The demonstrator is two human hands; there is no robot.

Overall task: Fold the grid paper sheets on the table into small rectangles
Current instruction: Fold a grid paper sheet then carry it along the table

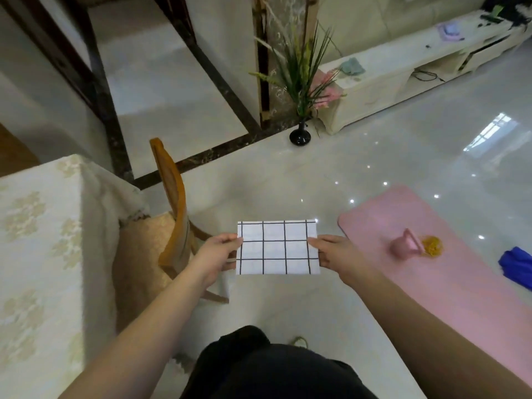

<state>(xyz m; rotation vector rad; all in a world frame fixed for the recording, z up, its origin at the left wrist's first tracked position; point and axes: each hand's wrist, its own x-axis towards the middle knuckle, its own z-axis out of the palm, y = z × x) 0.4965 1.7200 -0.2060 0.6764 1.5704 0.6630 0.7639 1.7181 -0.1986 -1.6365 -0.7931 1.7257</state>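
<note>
**Here, a folded grid sheet held in the air between two hands**

Far to the left stands a table under a pale cloth with a faint flower pattern; no sheet shows on the part of it that is in view. Just beside its corner is a wooden chair with a cushioned seat, its back turned toward the open floor.

The left hand reaches forward from a bare forearm and pinches the left edge of the grid paper, thumb on top and the other fingers tucked beneath. The paper is a white rectangle crossed by dark lines, held roughly flat and level above the glossy floor, clear of the table and of everything else. The right hand grips the opposite edge in the same way, thumb on the upper face and fingers under it. Both hands are closed on the sheet, one at each short side.

Below the paper, at the bottom of the view, dark clothing of the person shows.

Farther back, a black vase with long green leaves sits on the floor next to a low cream cabinet.

To the right of the hands lies a pink mat. On it rest a small pink kettlebell and, touching it, a yellow clump that is too blurred to identify. At the right edge lies something blue.
</note>
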